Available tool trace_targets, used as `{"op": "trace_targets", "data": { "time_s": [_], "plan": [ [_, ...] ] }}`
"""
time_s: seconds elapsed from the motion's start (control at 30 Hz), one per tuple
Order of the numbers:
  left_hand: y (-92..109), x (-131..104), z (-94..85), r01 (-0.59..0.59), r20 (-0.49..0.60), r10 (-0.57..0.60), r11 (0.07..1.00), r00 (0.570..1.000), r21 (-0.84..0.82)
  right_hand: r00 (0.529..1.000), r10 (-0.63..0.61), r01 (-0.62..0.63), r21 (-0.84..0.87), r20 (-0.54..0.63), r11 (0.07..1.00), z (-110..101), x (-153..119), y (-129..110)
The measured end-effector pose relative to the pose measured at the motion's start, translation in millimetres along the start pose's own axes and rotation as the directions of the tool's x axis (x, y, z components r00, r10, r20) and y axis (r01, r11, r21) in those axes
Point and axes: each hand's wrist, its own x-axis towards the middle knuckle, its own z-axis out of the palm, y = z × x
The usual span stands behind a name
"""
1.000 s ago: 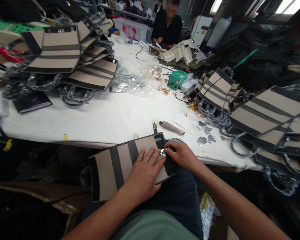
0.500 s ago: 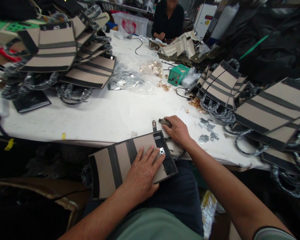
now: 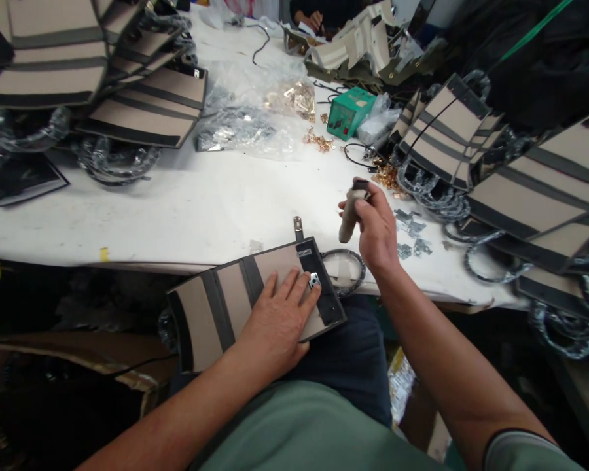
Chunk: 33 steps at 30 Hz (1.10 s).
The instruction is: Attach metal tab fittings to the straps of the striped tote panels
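A flat beige bag panel [image 3: 230,288] with dark bands and edging rests slanted across my lap and the table's front edge. My left hand [image 3: 279,314] lies flat on it, fingers spread, the tips beside a small silver metal plate [image 3: 315,280]. A dark strap with a metal fitting [image 3: 298,226] sticks out from the panel's far edge. To its right lies a plastic-wrapped ring handle [image 3: 360,261]. Raised over the table, my right hand [image 3: 377,229] is closed around a short grey-brown tool [image 3: 348,222] with a dark end; its exact kind does not show.
Similar panels with wrapped handles are piled at left [image 3: 147,111] and right [image 3: 535,183]. A green box [image 3: 349,112] with a cable stands among gold-coloured parts [image 3: 319,140] and plastic bags [image 3: 255,131]. Loose metal plates [image 3: 412,226] lie at right. A co-worker's hand [image 3: 315,21] is at the back.
My right hand has lifted off the table beside the panel and moved up and right, turning the tool upright. My left hand stays on the panel. The view has tilted downward.
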Motion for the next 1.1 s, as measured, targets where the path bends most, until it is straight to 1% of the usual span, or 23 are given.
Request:
{"op": "trace_targets", "data": {
  "time_s": [0.03, 0.07, 0.1, 0.13, 0.17, 0.2, 0.23, 0.3, 0.37, 0.43, 0.53, 0.63, 0.73, 0.87, 1.03, 1.1],
  "plan": [
    [0, 1, -1.0, -0.001, 0.008, 0.001, 1.0, 1.0, 0.009, 0.997, 0.072, -0.061, 0.217, -0.041, 0.974, 0, -3, -9],
    [1, 1, -2.0, -0.003, 0.015, 0.003, 1.0, 1.0, 0.018, 0.985, 0.159, -0.116, 0.439, -0.061, 0.891, 1, -7, -19],
    [1, 1, -2.9, -0.006, 0.022, 0.005, 1.0, 1.0, 0.028, 0.969, 0.24, -0.155, 0.615, -0.056, 0.773, 4, -11, -27],
    [1, 1, -3.6, -0.009, 0.027, 0.008, 0.999, 1.0, 0.037, 0.955, 0.294, -0.186, 0.72, -0.026, 0.669, 7, -16, -34],
    [1, 1, -4.1, -0.013, 0.029, 0.011, 0.999, 1.0, 0.047, 0.941, 0.338, -0.216, 0.779, 0.005, 0.589, 10, -21, -39],
    [1, 1, -4.2, -0.016, 0.029, 0.014, 0.998, 0.999, 0.055, 0.925, 0.379, -0.246, 0.808, 0.03, 0.536, 14, -26, -42],
    [1, 1, -4.1, -0.018, 0.028, 0.016, 0.998, 0.999, 0.061, 0.906, 0.421, -0.272, 0.821, 0.043, 0.503, 18, -31, -43],
    [1, 1, -3.2, -0.021, 0.026, 0.02, 0.998, 0.999, 0.063, 0.871, 0.488, -0.311, 0.829, 0.054, 0.465, 23, -39, -43],
    [0, 1, -2.2, -0.022, 0.024, 0.021, 0.998, 0.999, 0.058, 0.864, 0.501, -0.318, 0.831, 0.055, 0.457, 27, -45, -41],
    [0, 2, -1.7, -0.022, 0.026, 0.02, 0.998, 0.999, 0.053, 0.887, 0.459, -0.304, 0.816, 0.054, 0.492, 29, -50, -41],
    [0, 3, -1.6, -0.015, 0.02, 0.014, 0.999, 1.0, 0.047, 0.933, 0.353, -0.273, 0.776, 0.07, 0.569, 31, -58, -42],
    [-1, 3, -0.6, -0.018, 0.016, 0.018, 1.0, 1.0, 0.023, 0.957, 0.281, -0.231, 0.777, 0.072, 0.586, 34, -64, -44],
    [-2, 2, 1.9, -0.024, 0.011, 0.024, 1.0, 1.0, 0.0, 0.963, 0.264, -0.207, 0.768, 0.051, 0.606, 37, -65, -44],
    [-3, 3, 4.7, -0.017, 0.015, 0.018, 1.0, 1.0, -0.017, 0.965, 0.255, -0.218, 0.721, 0.059, 0.658, 40, -66, -45],
    [-1, 3, 4.2, -0.014, 0.007, 0.014, 1.0, 1.0, 0.0, 0.961, 0.268, -0.234, 0.7, 0.063, 0.675, 43, -66, -44],
    [0, 2, 3.1, -0.012, 0.002, 0.012, 1.0, 1.0, 0.015, 0.953, 0.294, -0.254, 0.71, 0.069, 0.657, 42, -65, -43]
  ]
}}
